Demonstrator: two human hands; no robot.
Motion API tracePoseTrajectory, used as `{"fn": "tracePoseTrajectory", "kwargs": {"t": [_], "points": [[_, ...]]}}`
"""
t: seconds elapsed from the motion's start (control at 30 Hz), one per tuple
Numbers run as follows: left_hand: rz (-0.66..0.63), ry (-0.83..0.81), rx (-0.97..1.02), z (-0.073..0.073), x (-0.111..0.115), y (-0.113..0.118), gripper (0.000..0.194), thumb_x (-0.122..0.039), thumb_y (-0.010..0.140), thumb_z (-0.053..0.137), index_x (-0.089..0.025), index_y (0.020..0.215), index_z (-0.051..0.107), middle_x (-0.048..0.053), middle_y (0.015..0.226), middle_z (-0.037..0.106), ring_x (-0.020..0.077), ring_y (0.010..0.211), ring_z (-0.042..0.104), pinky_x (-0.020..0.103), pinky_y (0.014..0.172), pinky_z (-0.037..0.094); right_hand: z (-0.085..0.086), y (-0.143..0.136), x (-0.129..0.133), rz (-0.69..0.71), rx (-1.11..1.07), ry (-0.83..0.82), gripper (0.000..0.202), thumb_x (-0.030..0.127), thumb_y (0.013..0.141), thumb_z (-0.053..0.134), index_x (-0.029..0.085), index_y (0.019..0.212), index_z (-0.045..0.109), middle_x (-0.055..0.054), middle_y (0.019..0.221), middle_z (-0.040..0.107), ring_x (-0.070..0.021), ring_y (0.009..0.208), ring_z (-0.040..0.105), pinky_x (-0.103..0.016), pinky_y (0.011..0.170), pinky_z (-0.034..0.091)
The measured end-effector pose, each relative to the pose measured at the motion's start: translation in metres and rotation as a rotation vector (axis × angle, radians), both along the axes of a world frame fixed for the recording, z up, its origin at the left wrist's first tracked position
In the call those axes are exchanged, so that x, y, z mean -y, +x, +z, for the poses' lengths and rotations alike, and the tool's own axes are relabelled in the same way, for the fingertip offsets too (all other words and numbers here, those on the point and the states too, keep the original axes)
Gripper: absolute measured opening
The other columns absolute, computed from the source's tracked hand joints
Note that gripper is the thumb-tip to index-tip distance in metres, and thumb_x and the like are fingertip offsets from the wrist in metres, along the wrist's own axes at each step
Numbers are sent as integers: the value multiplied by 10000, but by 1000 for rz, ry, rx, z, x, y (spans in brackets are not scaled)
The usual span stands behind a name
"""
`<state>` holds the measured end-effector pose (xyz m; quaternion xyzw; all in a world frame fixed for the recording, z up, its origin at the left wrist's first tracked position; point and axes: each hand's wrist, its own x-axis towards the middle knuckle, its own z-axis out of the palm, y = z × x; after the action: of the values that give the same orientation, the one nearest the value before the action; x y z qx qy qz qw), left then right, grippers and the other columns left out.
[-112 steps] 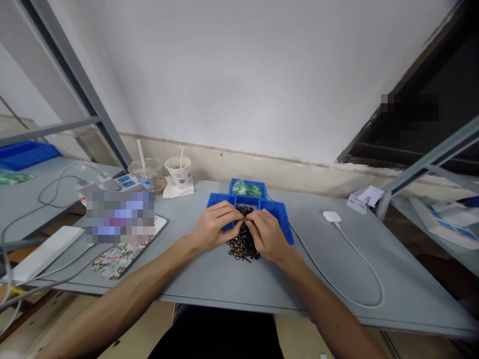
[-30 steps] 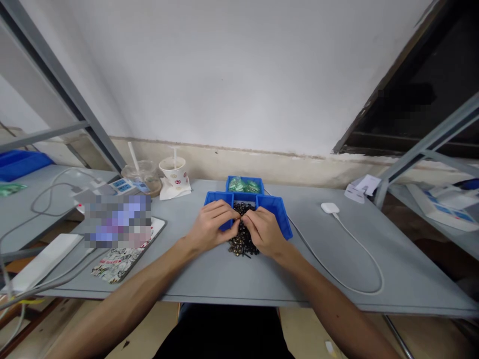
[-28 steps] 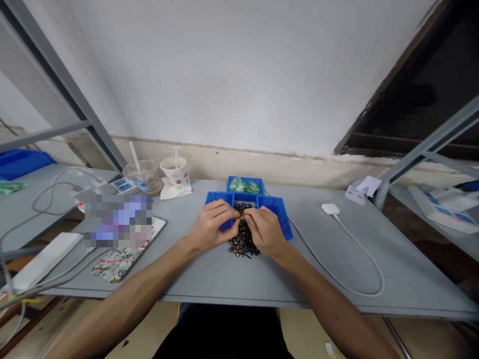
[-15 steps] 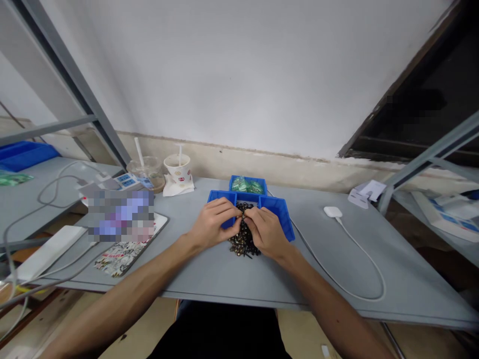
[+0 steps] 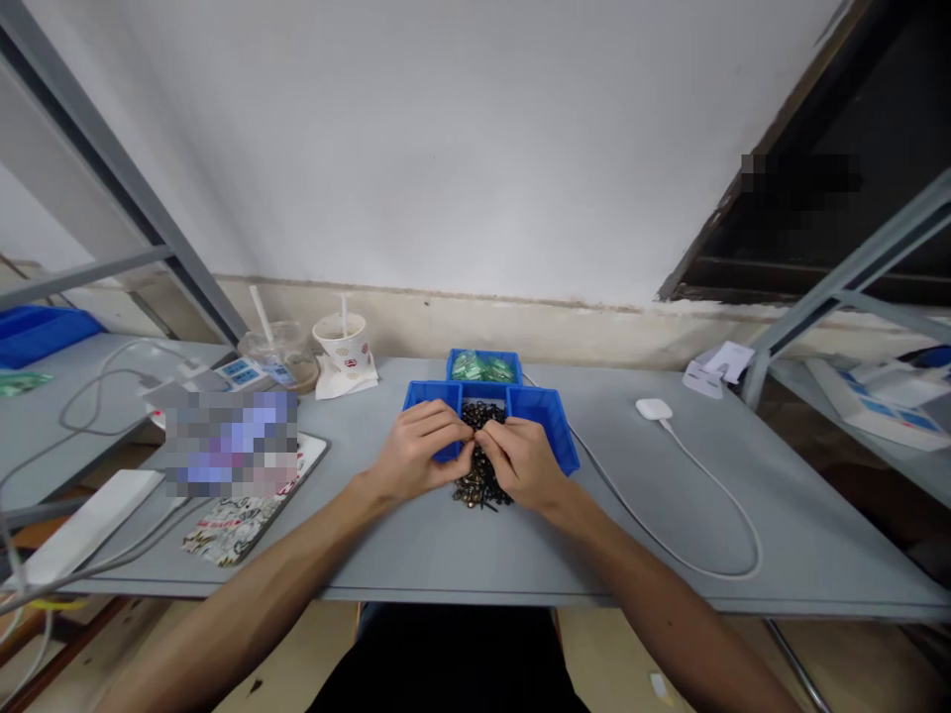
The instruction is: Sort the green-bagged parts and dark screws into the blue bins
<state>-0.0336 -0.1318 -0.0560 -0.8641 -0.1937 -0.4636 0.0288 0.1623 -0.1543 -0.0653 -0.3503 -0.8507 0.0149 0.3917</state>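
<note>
Dark and brassy small screw-like pieces [image 5: 486,485] lie heaped on the grey table, between and in front of two blue bins. My left hand [image 5: 423,451] is pinched above the heap's left side, in front of the left blue bin [image 5: 431,391]. Close against its fingertips, my right hand [image 5: 520,460] is pinched too, in front of the right blue bin [image 5: 546,416]. Whatever the fingertips hold is too small to make out. Behind them, a blue bin [image 5: 482,354] holds green packets [image 5: 484,369].
Paper cup [image 5: 346,347] and plastic cup [image 5: 286,361] stand at the back left. A patterned tablet-like item [image 5: 238,520], a white box [image 5: 89,525] and cables lie left. A white charging case [image 5: 654,409] with its cable lies right, before folded white card [image 5: 717,368].
The view has shifted slightly, so the table items appear a little further left. Both hands stay pinched together over the heap, with small finger changes.
</note>
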Motion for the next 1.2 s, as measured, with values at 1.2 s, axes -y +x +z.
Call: {"fn": "tracePoseTrajectory", "kwargs": {"t": [1.2], "points": [[35, 46, -19, 0, -4, -6, 69, -139, 874, 668, -188, 922, 680, 25, 803, 744, 162, 777, 646, 314, 735, 529, -1, -3, 2, -23, -41, -35, 330, 262, 1080, 372, 220, 766, 465, 20, 639, 533, -135, 565, 450, -287, 605, 308]]}}
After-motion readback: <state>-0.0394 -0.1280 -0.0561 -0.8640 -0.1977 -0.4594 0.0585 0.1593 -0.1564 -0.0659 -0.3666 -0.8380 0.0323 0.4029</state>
